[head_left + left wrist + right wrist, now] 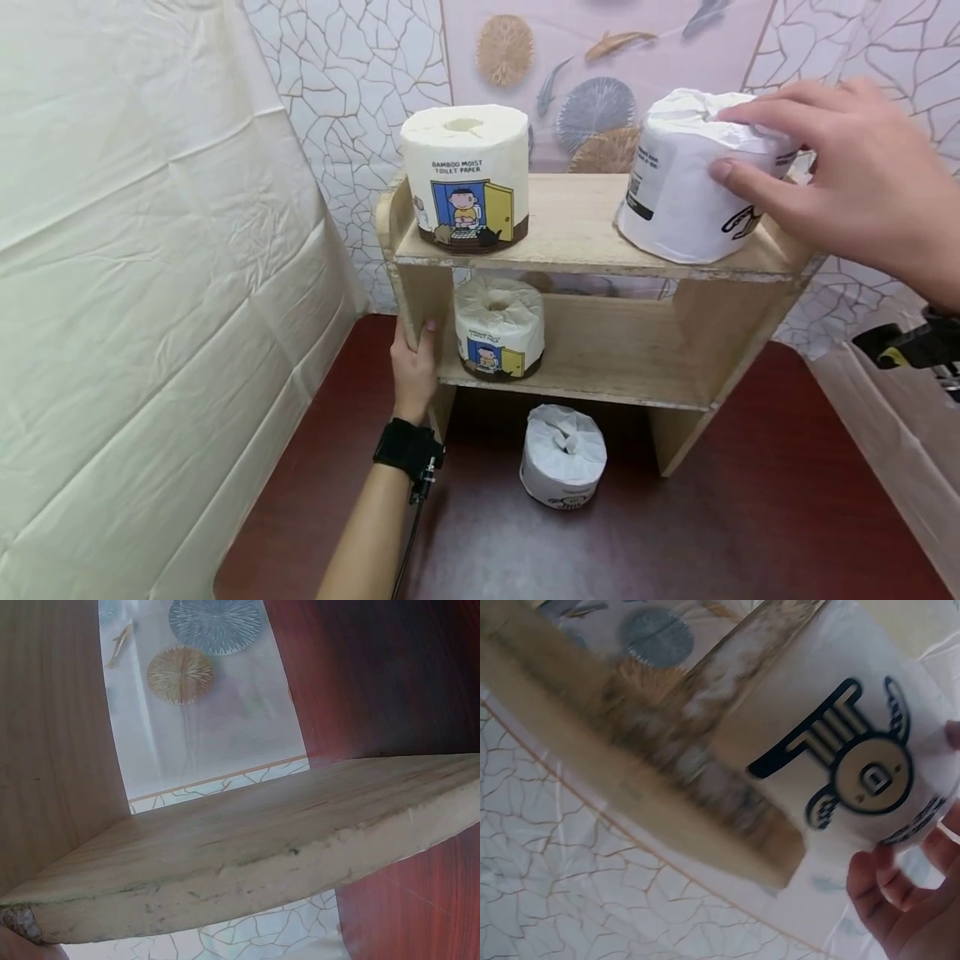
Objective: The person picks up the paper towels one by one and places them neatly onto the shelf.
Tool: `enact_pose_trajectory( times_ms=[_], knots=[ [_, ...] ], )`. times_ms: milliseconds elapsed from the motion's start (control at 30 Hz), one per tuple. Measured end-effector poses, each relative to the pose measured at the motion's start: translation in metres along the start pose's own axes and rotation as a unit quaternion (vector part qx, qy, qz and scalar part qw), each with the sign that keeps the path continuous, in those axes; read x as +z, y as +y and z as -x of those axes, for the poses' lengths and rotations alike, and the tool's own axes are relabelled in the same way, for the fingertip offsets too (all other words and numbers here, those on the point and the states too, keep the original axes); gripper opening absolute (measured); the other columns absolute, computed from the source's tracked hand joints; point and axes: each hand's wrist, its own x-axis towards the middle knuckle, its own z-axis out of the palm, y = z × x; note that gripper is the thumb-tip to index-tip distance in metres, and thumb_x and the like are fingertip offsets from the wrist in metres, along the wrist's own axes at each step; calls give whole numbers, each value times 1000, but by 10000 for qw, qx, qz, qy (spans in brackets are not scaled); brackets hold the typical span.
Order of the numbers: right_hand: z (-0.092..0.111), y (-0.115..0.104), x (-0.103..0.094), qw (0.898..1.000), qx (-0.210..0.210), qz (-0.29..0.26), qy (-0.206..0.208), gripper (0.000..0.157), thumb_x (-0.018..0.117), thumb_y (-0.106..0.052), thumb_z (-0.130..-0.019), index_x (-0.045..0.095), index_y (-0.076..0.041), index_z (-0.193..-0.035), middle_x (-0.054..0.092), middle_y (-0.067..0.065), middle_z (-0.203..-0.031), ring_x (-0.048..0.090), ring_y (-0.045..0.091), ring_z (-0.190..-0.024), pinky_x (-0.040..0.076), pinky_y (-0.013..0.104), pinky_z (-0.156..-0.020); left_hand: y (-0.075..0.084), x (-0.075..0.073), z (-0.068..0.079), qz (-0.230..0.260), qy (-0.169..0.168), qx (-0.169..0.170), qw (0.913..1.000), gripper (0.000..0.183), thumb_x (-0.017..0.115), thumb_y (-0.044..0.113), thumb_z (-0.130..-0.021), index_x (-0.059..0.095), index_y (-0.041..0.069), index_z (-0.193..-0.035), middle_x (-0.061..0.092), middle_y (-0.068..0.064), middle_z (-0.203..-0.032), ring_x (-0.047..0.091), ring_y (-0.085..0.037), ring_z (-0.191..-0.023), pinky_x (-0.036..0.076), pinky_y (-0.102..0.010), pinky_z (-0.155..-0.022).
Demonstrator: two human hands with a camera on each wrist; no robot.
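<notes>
White toilet roll [675, 190] at the top right of the wooden rack [573, 225], fingers of the right hand [858, 158] pinching it! Upper cartoon roll [457, 204] and middle cartoon roll [501, 332] already shelved, left hand [414, 371] gripping the side panel [431, 292]; lower white roll [561, 475] on the table [690, 533], seemingly not yet shelved
</notes>
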Motion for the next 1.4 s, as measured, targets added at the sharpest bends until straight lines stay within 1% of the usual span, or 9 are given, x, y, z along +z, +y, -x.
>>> enact_pose_trajectory(
  times_ms=[100,200,367,700,800,900,1033,1267,1400],
  knots=[
    [1,7,0,9995,84,-280,103,53,75,-28,-99,64,-1,-142,59,27,-139,48,30,-103,36,31,-86,-1,0,0,-32,-22,9,10000,44,60,20,-109,54,7,-150,68,-23,-129,70,-37,-108,56,-54,-89],
    [4,16,1,9972,71,-690,294,52,81,-26,-94,68,-4,-140,64,-1,-132,45,7,-92,31,12,-73,0,0,0,-17,-42,-13,10000,43,60,20,-109,54,8,-150,68,-23,-129,69,-38,-109,55,-54,-90],
    [10,33,7,9898,184,-1397,204,60,80,-16,-95,59,-12,-151,52,-14,-144,44,-6,-95,35,0,-77,2,0,1,67,3,-45,10000,42,60,16,-108,55,7,-149,67,-25,-129,69,-40,-108,54,-55,-90],
    [10,53,15,9777,-18,-2068,-364,74,48,8,-99,42,-27,-164,42,-14,-160,40,1,-124,33,6,-102,1,-2,1,-93,-8,5,10000,46,58,22,-110,52,7,-153,67,-24,-130,69,-39,-109,55,-54,-89],
    [9,57,15,9744,-57,-2229,-297,67,49,8,-98,52,-23,-158,49,-18,-155,44,1,-119,40,7,-89,0,-1,1,-106,19,0,9999,46,59,23,-109,52,6,-152,68,-24,-128,70,-39,-107,55,-53,-88],
    [6,60,15,9675,-16,-2523,-199,59,52,7,-98,61,-20,-150,58,-21,-138,49,5,-100,38,10,-60,-1,-1,1,-76,12,-30,10000,45,59,21,-109,52,6,-151,69,-24,-127,70,-39,-105,55,-52,-86],
    [3,61,15,9616,369,-2705,-276,57,53,3,-98,65,-25,-146,59,-20,-133,50,5,-92,37,11,-56,1,0,1,30,8,-105,9999,46,59,14,-108,51,6,-152,68,-25,-128,69,-41,-106,54,-53,-87],
    [2,61,18,9613,565,-2684,-261,59,54,4,-96,65,-25,-146,58,-18,-132,54,1,-91,42,4,-70,1,0,0,19,9,-78,10000,44,59,15,-108,52,4,-151,69,-27,-124,70,-40,-100,54,-50,-83],
    [3,59,18,9607,663,-2679,-291,58,52,2,-97,64,-27,-146,56,-18,-134,50,3,-106,41,4,-86,3,-1,0,-64,17,-25,10000,43,59,18,-109,53,5,-149,70,-25,-122,71,-38,-98,55,-48,-82]
  ],
)
